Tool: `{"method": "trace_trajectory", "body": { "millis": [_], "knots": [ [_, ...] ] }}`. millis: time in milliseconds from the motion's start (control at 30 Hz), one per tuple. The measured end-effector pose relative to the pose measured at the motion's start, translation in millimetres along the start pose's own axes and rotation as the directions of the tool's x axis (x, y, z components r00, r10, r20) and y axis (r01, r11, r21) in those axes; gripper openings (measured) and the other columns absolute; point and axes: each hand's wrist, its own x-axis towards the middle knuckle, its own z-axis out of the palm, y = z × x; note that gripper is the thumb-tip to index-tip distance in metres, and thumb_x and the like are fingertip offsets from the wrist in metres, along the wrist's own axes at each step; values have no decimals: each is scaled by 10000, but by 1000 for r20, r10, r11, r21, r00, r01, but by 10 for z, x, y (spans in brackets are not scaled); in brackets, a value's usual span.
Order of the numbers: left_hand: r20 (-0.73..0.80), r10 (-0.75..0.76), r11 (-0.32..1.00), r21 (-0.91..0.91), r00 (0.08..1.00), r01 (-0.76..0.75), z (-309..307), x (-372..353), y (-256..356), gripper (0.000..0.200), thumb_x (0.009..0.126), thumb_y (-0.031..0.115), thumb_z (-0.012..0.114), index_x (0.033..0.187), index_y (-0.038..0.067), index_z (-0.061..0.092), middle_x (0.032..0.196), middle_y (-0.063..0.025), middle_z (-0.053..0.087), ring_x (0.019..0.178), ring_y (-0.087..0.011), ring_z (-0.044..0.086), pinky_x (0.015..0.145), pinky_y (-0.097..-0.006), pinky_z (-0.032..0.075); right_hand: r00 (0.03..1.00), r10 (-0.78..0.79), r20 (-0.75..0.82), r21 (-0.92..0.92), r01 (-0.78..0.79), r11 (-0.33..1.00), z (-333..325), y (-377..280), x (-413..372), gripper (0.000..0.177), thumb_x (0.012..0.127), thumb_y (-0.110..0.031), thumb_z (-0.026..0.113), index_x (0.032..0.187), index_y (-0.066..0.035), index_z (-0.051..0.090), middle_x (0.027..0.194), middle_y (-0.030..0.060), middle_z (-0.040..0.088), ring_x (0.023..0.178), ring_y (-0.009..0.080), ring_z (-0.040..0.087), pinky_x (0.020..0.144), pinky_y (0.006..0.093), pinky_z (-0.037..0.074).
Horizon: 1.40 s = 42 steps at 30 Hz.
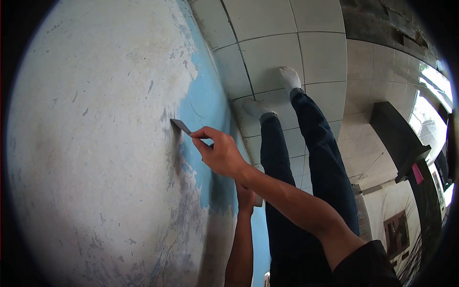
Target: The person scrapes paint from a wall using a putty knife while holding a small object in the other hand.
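My right hand [217,150] pinches a putty knife [180,126] between thumb and fingers. The blade's tip end touches the wall [105,143], near the border where whitish, patchy filler meets light blue paint [203,100]. Lower down, my left hand [245,197] is close to the wall, partly covered by my right forearm. A small grey-beige piece [258,201] shows at its edge and appears to be in its grip; most of it is hidden, so its kind cannot be made out.
My legs in dark jeans [311,129] stretch over the pale tiled floor [267,57], white socks [289,78] on the feet. A dark curved ledge [397,138] stands to the right, with a pink item [417,174] by it. Brighter openings lie at the far right.
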Motion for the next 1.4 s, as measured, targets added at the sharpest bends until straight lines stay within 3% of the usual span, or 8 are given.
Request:
{"method": "trace_trajectory", "body": {
  "millis": [133, 200, 367, 400, 633, 900, 1033, 1400],
  "knots": [
    [-38, 33, 998, -49, 999, -35, 42, 19, -55, 563, 958, 231, 644, 1419, 23, 398, 1347, -130, 514, 1273, -258, 487, 1072, -372, 368, 1000, 3, 31, -9, -2, 1000, -4, -44, -287, 146, 936, -88, 637, 1048, 1, 665, 890, 164, 721, 685, 256, 680, 630, 359, 519],
    [4, -81, 994, 70, 997, 81, 29, 46, 75, 555, 966, 188, 640, 1425, 14, 382, 1386, -139, 472, 1288, -247, 463, 1082, -381, 352, 1000, -3, 17, 10, 3, 1000, 10, -51, -346, 143, 937, -82, 634, 1048, 3, 666, 865, 162, 717, 675, 244, 678, 629, 355, 518],
    [13, -50, 999, 5, 999, 50, 44, -57, 221, 565, 965, 227, 650, 1422, 13, 396, 1366, -138, 496, 1273, -235, 475, 1081, -377, 353, 983, 161, 88, 24, -164, 986, -50, -81, -265, 144, 944, -81, 625, 1052, 5, 664, 877, 163, 709, 725, 197, 683, 686, 344, 538],
    [15, -62, 998, -27, 998, 63, 54, -52, 231, 570, 965, 235, 652, 1424, 14, 397, 1362, -137, 500, 1269, -233, 478, 1079, -377, 354, 992, 74, 106, 39, -78, 996, -33, -57, -321, 236, 979, -178, 631, 1154, -22, 659, 810, 74, 658, 619, 115, 599, 574, 295, 476],
    [-2, -11, 997, -76, 1000, 10, 30, -25, 91, 602, 958, 227, 659, 1450, 18, 384, 1358, -134, 506, 1267, -231, 483, 1072, -376, 367, 993, 88, 82, 4, -89, 996, -44, 12, -267, 233, 978, -180, 633, 1157, -34, 663, 764, 53, 651, 589, 105, 571, 558, 289, 456],
    [-22, 32, 997, -72, 999, -34, 40, -21, 12, 631, 960, 252, 657, 1471, 23, 366, 1367, -142, 508, 1276, -239, 484, 1062, -381, 381, 983, 175, 50, 9, -175, 984, -43, -21, -167, 158, 944, -106, 642, 1062, -5, 666, 915, 151, 721, 720, 211, 683, 680, 340, 530],
    [65, -21, 1000, 7, 998, 20, 34, -64, 145, 535, 969, 256, 615, 1400, 7, 418, 1334, -152, 521, 1264, -272, 504, 1056, -361, 386, 987, 79, 138, -20, -77, 997, -63, 31, -400, 242, 981, -197, 628, 1158, -36, 660, 806, 72, 672, 634, 127, 642, 604, 293, 508],
    [97, 11, 998, 60, 995, -17, -65, -4, -137, 611, 994, 268, 555, 1484, 14, 293, 1480, -176, 391, 1392, -288, 378, 1142, -369, 293, 991, 63, 118, -13, -62, 998, -94, 82, -256, 242, 977, -191, 632, 1157, -33, 665, 858, 78, 686, 624, 127, 636, 590, 290, 504]
  ]
}}
